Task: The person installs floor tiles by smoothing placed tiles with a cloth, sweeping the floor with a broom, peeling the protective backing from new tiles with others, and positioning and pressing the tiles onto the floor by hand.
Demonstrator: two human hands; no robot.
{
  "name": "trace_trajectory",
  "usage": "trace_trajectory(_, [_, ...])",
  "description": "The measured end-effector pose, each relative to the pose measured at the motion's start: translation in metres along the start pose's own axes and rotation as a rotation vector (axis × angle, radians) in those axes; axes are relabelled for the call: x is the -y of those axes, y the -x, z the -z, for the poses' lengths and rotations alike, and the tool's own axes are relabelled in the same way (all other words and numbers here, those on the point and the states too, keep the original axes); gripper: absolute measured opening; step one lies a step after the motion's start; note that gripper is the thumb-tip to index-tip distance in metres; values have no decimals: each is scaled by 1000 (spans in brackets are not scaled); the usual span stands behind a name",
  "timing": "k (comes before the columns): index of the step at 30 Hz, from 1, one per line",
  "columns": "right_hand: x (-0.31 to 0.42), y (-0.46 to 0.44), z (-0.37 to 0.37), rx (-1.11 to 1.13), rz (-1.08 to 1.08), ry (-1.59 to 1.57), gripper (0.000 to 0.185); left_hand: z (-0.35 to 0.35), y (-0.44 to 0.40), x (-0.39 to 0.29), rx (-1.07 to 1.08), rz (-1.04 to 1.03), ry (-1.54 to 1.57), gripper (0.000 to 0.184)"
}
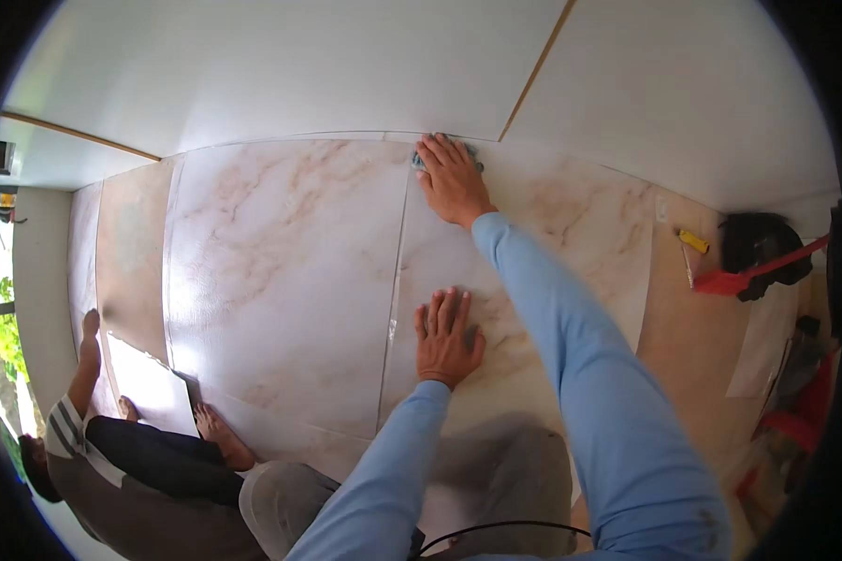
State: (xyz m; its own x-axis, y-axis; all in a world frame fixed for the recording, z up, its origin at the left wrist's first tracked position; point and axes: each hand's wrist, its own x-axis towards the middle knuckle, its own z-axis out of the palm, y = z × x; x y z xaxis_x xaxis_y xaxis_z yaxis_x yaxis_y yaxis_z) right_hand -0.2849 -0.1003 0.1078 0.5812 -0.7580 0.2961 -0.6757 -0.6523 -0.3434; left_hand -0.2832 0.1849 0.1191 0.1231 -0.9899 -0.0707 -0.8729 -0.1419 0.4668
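Near the far edge of the floor (680, 337), where a marble-patterned sheet (580, 192) meets the pale wall (299, 75), the right hand (456, 182) presses on a grey-green cloth (421, 161). Its fingers are stretched out over the cloth and are not curled around it, as far as can be seen; what the thumb does underneath, I cannot tell. The left hand (447, 348) lies closer to the body, flat on the same sheet, with its fingers open and slightly spread, and it holds nothing. Both hands are to the right of the seam (399, 257), which runs toward the wall between this sheet and the neighbouring one (281, 271).

I judge that the step in hand is the wiping or pressing of the sheet at its far edge. The next move, in my opinion, calls for even pressure on the cloth along this edge, while the left palm keeps the sheet steady. Special care seems needed beside the seam, because a sideways push could perhaps lift or crease the border.
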Motion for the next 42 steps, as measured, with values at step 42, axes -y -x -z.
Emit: trace_trajectory(42, [69, -54, -30, 69, 95, 322, 39, 0, -1, 5, -42, -27, 40, 67])
